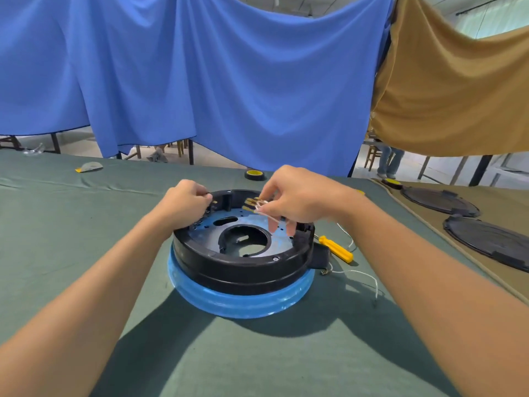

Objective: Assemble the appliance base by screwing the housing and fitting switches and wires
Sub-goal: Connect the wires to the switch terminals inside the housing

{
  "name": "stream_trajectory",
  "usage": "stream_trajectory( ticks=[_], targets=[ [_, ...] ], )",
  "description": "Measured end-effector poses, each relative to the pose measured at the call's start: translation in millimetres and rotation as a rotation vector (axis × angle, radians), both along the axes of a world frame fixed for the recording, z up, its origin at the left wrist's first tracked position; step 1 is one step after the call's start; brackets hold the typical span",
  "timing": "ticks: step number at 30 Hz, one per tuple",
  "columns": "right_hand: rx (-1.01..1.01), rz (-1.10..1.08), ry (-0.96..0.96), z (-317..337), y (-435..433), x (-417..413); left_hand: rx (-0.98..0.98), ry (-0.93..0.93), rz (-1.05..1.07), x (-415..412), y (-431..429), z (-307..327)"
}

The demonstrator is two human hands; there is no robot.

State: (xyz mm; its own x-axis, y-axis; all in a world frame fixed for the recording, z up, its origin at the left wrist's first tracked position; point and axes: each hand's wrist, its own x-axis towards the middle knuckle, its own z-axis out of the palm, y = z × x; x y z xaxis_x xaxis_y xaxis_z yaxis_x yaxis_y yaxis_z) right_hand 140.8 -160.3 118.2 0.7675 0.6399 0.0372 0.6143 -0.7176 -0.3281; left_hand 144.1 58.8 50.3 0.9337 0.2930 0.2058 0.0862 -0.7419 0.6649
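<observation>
A round black appliance base lies open side up on a blue-wrapped ring, on the green table cloth. Inside it a bluish metal plate shows a large round hole. My left hand is curled over the base's far left rim, where a row of small switch parts sits. My right hand pinches a bundle of thin white wires with brass terminals above the far side of the plate. What the left fingers hold is hidden.
A yellow-handled screwdriver and loose white wires lie right of the base. A tape roll sits behind it. Two black round covers rest on the tan cloth at right. Blue and tan sheets hang behind the table.
</observation>
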Motion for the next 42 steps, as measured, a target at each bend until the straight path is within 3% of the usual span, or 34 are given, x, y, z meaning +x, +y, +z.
stream_trajectory(
  ticks=[4,12,19,27,30,33,37,42],
  targets=[
    [0.092,0.064,0.206,0,26,12,-0.174,-0.072,0.043,-2,4,-3],
    [0.044,0.114,0.461,-15,61,26,-0.139,-0.118,0.0,-10,-2,1],
    [0.195,-0.065,0.663,-34,60,30,-0.168,-0.131,0.014,-11,-8,0],
    [0.407,-0.149,0.92,-40,50,29,-0.531,-0.109,0.007,-20,-4,-13],
    [0.399,-0.137,0.753,-41,47,27,-0.74,-0.189,-0.003,-24,-6,-21],
    [0.261,-0.117,0.358,-41,53,25,-0.948,-0.245,-0.025,-29,-9,-28],
    [-0.037,-0.041,-0.123,-42,63,23,-0.994,-0.301,-0.078,-31,-9,-35],
    [-0.239,0.002,-0.228,-57,65,17,-0.986,-0.312,-0.11,-30,-7,-40]
  ],
)
